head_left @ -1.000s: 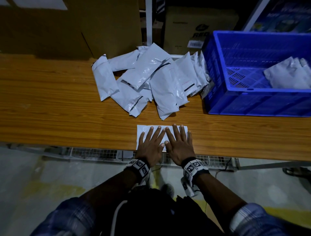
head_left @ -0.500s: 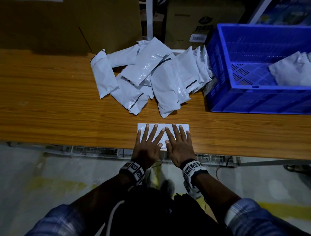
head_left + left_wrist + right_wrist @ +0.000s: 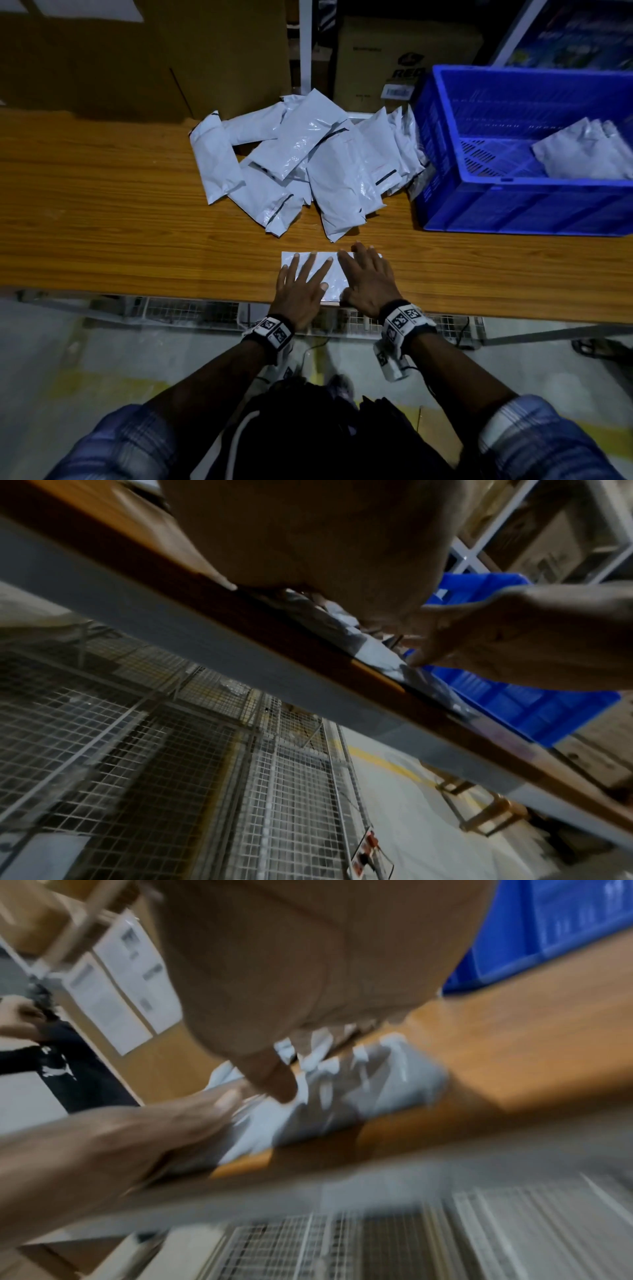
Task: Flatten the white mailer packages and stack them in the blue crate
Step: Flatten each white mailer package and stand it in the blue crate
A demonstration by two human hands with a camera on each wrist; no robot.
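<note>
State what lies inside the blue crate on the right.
The blue crate holds white mailers at its right side, over a slotted floor. How many are stacked, and anything beneath them, is hidden.

One white mailer (image 3: 310, 274) lies flat at the bench's near edge. A loose pile of mailers (image 3: 301, 164) sits farther back. The blue crate (image 3: 513, 202), far right, holds several flattened ones (image 3: 582, 154).

Cardboard box (image 3: 394, 58) behind desk: partial print "RE", rest hidden by crate. White barcode label (image 3: 397, 91) on it, digits illegible. Wristband markers (image 3: 404, 317): patterns, no text.
</note>
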